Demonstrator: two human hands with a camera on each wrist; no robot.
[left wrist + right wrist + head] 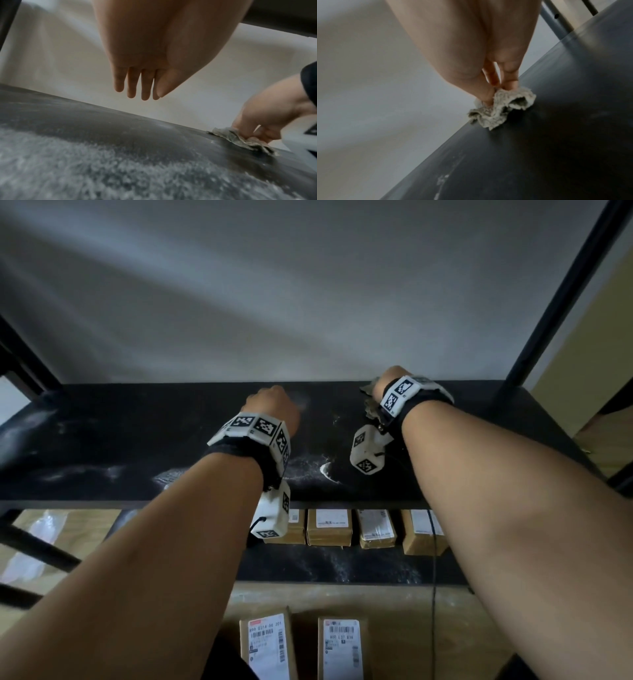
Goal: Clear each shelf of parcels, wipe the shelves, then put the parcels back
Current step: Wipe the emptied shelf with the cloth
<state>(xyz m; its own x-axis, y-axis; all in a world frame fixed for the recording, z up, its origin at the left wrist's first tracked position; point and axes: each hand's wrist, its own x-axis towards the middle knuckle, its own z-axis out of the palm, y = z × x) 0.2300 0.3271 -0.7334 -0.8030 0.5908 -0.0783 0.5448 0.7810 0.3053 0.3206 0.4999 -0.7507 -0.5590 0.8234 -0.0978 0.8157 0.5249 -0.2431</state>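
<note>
Top shelf (137, 440) black, streaked with whitish-grey dust. Cloth (501, 108) pale grey-beige, mottled. Parcels (329, 527) on the lower shelf (342, 566) — tan brown with white labels, black barcodes. Wrist bands (255, 431) white, black-and-white square codes — black straps. Wall (308, 302) off-white. Upright post (561, 296) black.

The top shelf (137, 440), a black board streaked with white dust, is bare of parcels. A crumpled grey-beige cloth (501, 108) is pressed against it near the back edge, toward the right. Brown parcels (329, 527) with white labels are lined in a row on the lower shelf (342, 566), and two more labelled parcels (267, 645) are seen below.
</note>
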